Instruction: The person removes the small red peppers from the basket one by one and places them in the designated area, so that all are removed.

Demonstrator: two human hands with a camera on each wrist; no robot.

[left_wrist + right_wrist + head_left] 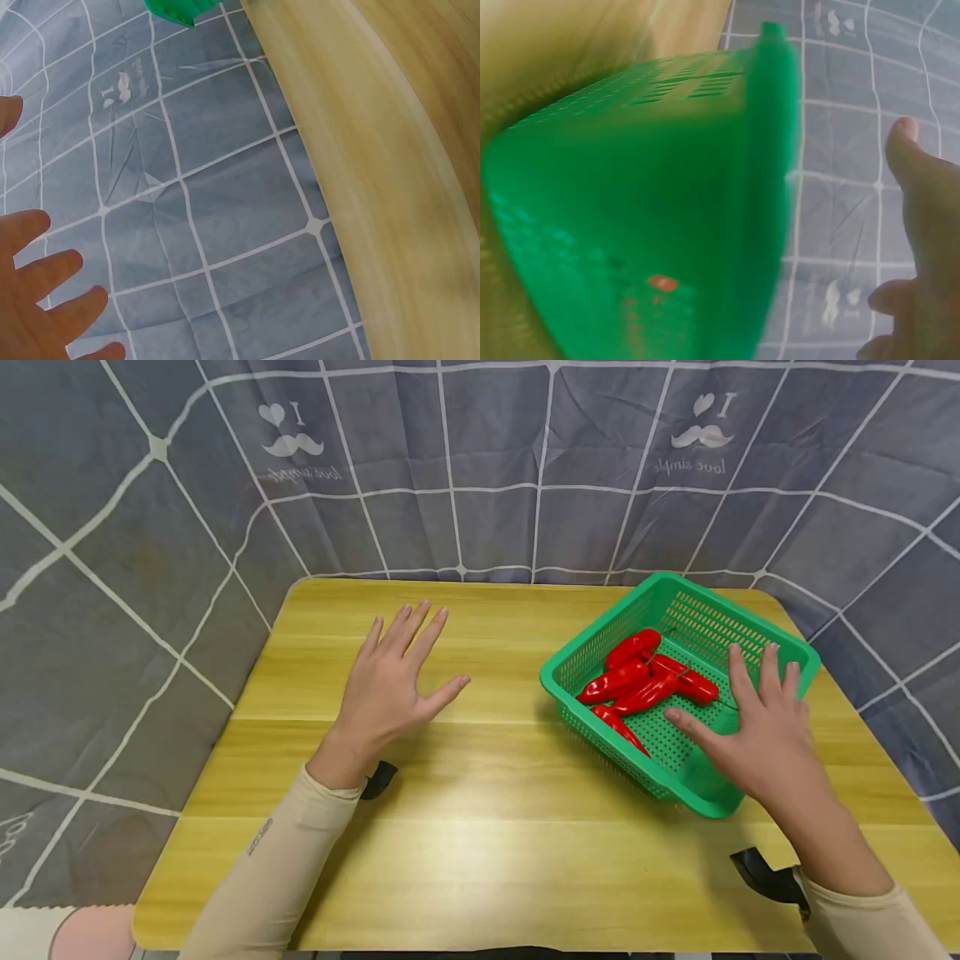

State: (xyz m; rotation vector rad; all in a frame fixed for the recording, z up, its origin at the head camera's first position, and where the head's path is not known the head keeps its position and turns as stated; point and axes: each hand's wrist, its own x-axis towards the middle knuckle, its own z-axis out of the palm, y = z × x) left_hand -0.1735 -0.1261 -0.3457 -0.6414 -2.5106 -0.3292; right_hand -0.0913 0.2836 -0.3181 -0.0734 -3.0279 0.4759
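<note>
My left hand (pixel 390 685) hovers over the left half of the table, fingers straight and spread, holding nothing. In the left wrist view its fingers (pixel 52 274) stand apart against the curtain. My right hand (pixel 772 735), also with spread fingers, is over the near right part of a green plastic basket (pixel 600 752). Whether it touches the rim cannot be told from the head view; in the right wrist view the hand (pixel 930 240) appears apart from the basket's wall (pixel 630 202). Several red peppers (pixel 648 692) lie inside, bunched toward the basket's left side.
The wooden table (pixel 465 860) has a light, striped top. A grey curtain (pixel 495 460) with white grid lines surrounds its back and sides. Dark straps (pixel 768 877) are fastened at both wrists. A pink and white surface (pixel 90 933) shows at the lower left.
</note>
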